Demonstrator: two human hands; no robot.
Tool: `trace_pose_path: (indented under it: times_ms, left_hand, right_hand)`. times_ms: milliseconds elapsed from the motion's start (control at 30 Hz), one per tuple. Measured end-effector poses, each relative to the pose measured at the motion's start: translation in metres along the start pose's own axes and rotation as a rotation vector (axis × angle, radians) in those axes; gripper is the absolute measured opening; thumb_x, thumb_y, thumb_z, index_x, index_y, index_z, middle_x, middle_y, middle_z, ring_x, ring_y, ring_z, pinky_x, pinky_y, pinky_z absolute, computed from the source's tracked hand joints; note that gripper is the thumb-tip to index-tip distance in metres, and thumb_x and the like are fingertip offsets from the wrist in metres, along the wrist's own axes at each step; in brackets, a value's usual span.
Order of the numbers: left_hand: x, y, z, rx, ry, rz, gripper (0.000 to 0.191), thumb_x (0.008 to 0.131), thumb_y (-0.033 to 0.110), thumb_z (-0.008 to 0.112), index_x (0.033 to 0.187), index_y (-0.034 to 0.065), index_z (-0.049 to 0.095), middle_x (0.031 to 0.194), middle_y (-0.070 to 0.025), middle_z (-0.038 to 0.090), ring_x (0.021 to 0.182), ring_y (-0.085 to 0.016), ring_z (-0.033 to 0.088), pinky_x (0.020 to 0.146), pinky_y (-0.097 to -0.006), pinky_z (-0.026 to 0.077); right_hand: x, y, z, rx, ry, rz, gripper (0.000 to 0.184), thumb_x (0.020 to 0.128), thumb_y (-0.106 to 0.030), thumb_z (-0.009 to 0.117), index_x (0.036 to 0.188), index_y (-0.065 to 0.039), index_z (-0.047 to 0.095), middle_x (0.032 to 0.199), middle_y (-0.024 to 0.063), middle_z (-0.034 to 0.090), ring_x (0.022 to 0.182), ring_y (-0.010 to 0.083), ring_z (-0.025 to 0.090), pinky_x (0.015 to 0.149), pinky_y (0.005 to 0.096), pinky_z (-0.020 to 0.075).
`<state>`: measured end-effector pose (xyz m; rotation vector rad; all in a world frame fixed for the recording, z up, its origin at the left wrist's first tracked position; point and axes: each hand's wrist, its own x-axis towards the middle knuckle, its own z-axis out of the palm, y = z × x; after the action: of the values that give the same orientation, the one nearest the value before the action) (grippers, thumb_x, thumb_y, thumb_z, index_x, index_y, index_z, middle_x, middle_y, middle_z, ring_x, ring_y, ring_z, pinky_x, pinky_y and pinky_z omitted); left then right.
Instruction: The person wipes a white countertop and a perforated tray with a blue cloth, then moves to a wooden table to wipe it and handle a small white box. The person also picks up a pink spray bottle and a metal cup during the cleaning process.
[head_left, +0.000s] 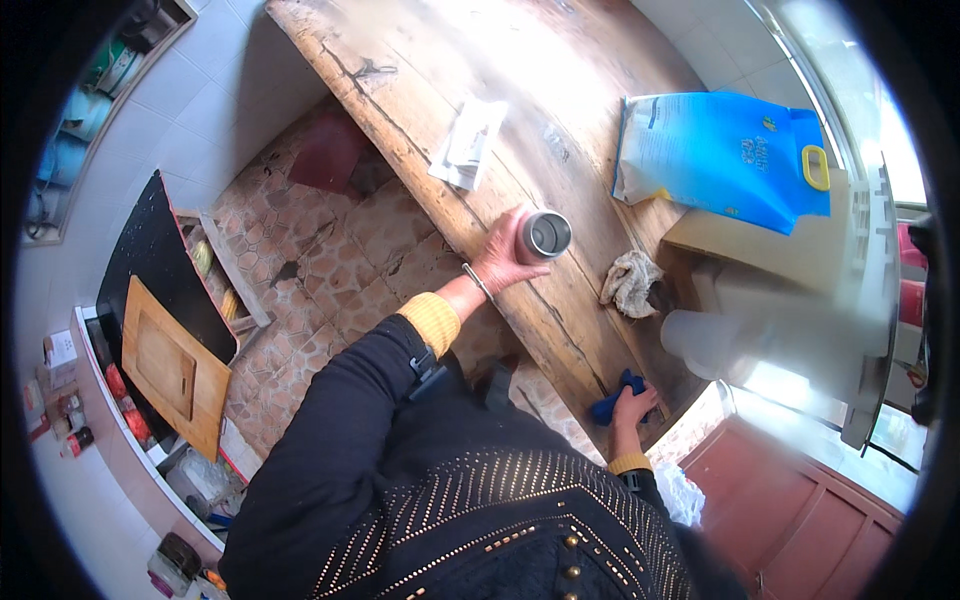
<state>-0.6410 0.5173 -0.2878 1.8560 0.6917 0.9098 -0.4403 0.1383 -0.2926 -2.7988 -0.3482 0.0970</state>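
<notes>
My left hand (501, 259) is wrapped around a metal cup (547, 235), whose open top faces up, over the near edge of the wooden table (420, 120). To the right, my right hand (634, 405) rests on a dark blue cloth (616, 400) near the table's corner. Between the two hands, farther in, lies a crumpled pale rag (631, 285). Beyond my left hand, a white packet (470, 146) lies flat on the boards. Whether the cup holds anything cannot be told.
A blue plastic bag with a yellow handle (720, 157) lies at the back right, on a cardboard box (757, 244). Translucent plastic containers (705, 341) are near the right edge. A wooden board (172, 367) leans at the left above the tiled floor (300, 277).
</notes>
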Motion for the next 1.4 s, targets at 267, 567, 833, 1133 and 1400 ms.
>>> trace_pose_path:
  times_ms: [267, 567, 833, 1133, 1400]
  left_hand:
    - [0.005, 0.012, -0.048, 0.06, -0.142, 0.085, 0.094, 0.066, 0.023, 0.086, 0.144, 0.0057, 0.035, 0.135, -0.0186, 0.047, 0.129, -0.036, 0.045, 0.111, -0.0437, 0.037]
    - [0.083, -0.009, -0.098, 0.597, 0.189, -0.177, 0.063, 0.074, 0.03, 0.081, 0.12, 0.0008, 0.049, 0.114, -0.0198, 0.052, 0.107, -0.037, 0.053, 0.095, -0.0455, 0.047]
    - [0.138, -0.053, -0.108, 0.666, 0.214, -0.583, 0.061, 0.08, 0.043, 0.071, 0.117, -0.0039, 0.058, 0.119, -0.0275, 0.059, 0.114, -0.041, 0.057, 0.097, -0.0489, 0.048]
    - [0.139, -0.064, -0.101, 0.653, 0.116, -0.605, 0.052, 0.08, 0.043, 0.073, 0.108, 0.0012, 0.06, 0.105, -0.0226, 0.067, 0.102, -0.038, 0.065, 0.087, -0.0457, 0.052]
    - [0.139, -0.1, -0.11, 0.543, 0.03, -0.614, 0.021, 0.083, 0.022, 0.064, 0.091, 0.0039, 0.067, 0.093, -0.0196, 0.069, 0.088, -0.032, 0.067, 0.079, -0.0402, 0.052]
  right_hand:
    - [-0.012, -0.021, -0.002, 0.056, -0.052, 0.043, 0.047, 0.073, -0.003, 0.065, 0.118, 0.002, 0.051, 0.118, 0.0281, 0.051, 0.116, 0.0437, 0.046, 0.104, 0.0491, 0.0365]
    - [-0.005, -0.014, 0.002, 0.012, -0.037, 0.04, 0.043, 0.075, -0.006, 0.063, 0.116, 0.0, 0.052, 0.117, 0.0263, 0.053, 0.117, 0.0427, 0.045, 0.104, 0.0484, 0.0356]
    - [-0.007, -0.01, -0.001, 0.102, -0.085, 0.079, 0.048, 0.073, -0.004, 0.064, 0.118, 0.004, 0.051, 0.124, 0.0277, 0.051, 0.122, 0.044, 0.043, 0.107, 0.0482, 0.034]
    - [-0.038, -0.06, -0.003, 0.101, -0.004, 0.028, 0.046, 0.074, -0.002, 0.067, 0.119, 0.0, 0.055, 0.124, 0.0228, 0.051, 0.118, 0.0402, 0.048, 0.104, 0.0455, 0.038]
    - [-0.027, -0.134, -0.027, -0.127, -0.004, -0.237, 0.054, 0.078, -0.015, 0.073, 0.128, -0.007, 0.054, 0.133, 0.0202, 0.05, 0.124, 0.0372, 0.048, 0.107, 0.0449, 0.0368]
